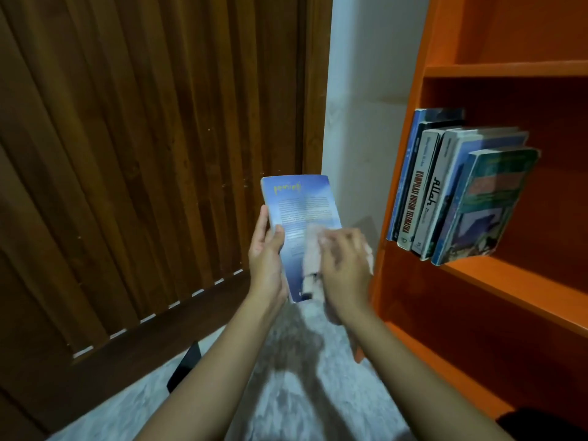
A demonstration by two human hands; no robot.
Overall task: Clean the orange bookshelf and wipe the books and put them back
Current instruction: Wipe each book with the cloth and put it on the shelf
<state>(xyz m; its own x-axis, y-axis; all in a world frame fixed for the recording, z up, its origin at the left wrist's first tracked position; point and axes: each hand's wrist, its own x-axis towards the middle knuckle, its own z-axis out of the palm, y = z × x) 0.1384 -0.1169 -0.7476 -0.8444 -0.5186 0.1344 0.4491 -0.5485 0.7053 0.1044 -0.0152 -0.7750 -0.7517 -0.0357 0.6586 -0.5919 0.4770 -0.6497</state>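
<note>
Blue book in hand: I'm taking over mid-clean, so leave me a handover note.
Left hand grips the blue book by its left edge, with the cover facing the camera.
Right hand holds a pale cloth against that cover; it is blurred.
Orange bookshelf: a row of books leans together on the middle shelf.
Done: cannot tell which books were wiped.
Left: finish wiping this book, then shelve it with the row.
</note>
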